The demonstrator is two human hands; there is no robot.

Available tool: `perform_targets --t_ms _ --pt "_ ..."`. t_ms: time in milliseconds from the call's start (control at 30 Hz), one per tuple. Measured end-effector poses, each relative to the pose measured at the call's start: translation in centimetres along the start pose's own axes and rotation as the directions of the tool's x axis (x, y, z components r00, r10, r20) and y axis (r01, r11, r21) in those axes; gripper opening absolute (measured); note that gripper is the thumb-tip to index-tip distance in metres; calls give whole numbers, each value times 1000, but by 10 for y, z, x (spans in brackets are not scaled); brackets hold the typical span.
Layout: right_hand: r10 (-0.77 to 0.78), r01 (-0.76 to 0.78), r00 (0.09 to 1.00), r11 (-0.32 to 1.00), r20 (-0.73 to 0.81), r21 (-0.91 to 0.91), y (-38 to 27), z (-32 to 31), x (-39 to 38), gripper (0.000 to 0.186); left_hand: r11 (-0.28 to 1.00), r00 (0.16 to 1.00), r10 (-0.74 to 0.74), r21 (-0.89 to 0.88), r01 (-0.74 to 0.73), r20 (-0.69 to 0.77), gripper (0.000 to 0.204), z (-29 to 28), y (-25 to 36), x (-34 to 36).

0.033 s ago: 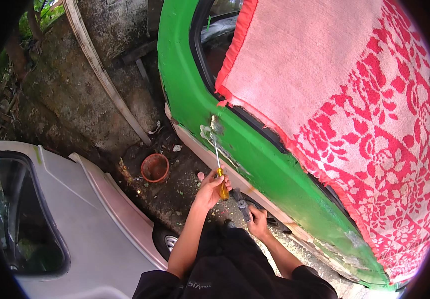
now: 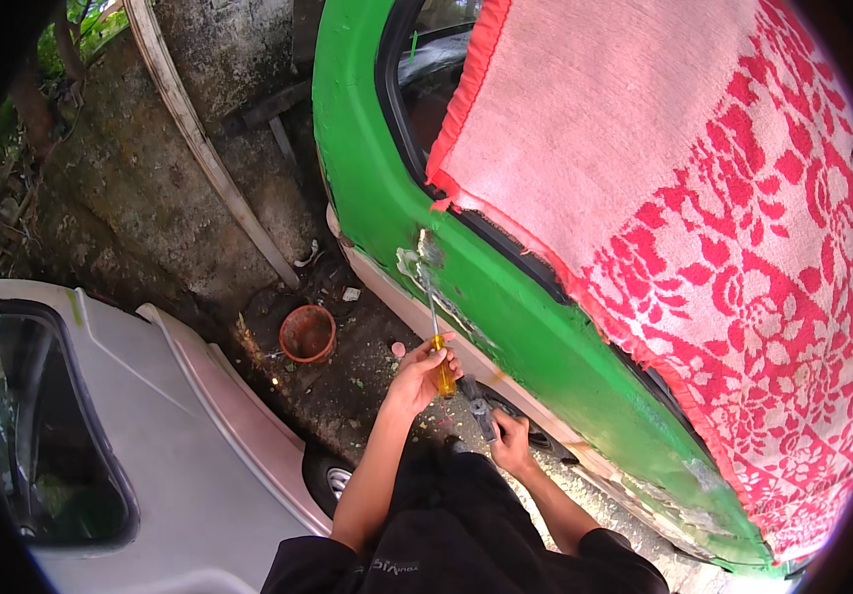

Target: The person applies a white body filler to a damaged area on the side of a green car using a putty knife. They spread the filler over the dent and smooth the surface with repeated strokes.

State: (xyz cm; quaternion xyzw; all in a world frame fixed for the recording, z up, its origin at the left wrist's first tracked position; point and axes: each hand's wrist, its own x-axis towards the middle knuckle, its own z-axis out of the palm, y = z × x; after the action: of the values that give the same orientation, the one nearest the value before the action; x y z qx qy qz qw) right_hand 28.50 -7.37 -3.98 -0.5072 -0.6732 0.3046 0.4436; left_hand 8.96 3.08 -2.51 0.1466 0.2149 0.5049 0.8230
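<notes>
Screwdriver sits in your left grip, closed round its yellow handle — shaft reaching the chipped patch on the green car. Your right grip — clasped on a dark tool.

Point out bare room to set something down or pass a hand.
For setting down: the grey car's panel between its window and pinkish flank, though it looks sloped. For a hand: the green panel between the towel and pale lower trim. Crowded: where left hand, screwdriver, right hand and dark tool bunch together, and the littered ground around the clay pot.
</notes>
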Motion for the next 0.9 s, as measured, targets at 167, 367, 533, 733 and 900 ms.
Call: perform_targets --t_ms 167,367,533,733,900 --pt "-3 3 999 1000 32 6 10 -5 -4 17 998 999 39 -52 -38 24 10 13 -6 12" --pt "-18 17 990 1000 140 7 21 -21 -3 18 996 998 63 -65 -63 5 26 27 -10 31" --pt "-172 162 982 980 82 113 14 -39 9 15 993 986 111 -28 -115 -126 38 26 -16 40" --pt "-132 115 973 989 191 95 16 -49 20 14 982 954 184 91 -167 -238 25 24 -20 47" --pt "-134 115 965 989 223 96 5 -45 28 18 977 948 190 147 -156 -257 27 19 -12 55"
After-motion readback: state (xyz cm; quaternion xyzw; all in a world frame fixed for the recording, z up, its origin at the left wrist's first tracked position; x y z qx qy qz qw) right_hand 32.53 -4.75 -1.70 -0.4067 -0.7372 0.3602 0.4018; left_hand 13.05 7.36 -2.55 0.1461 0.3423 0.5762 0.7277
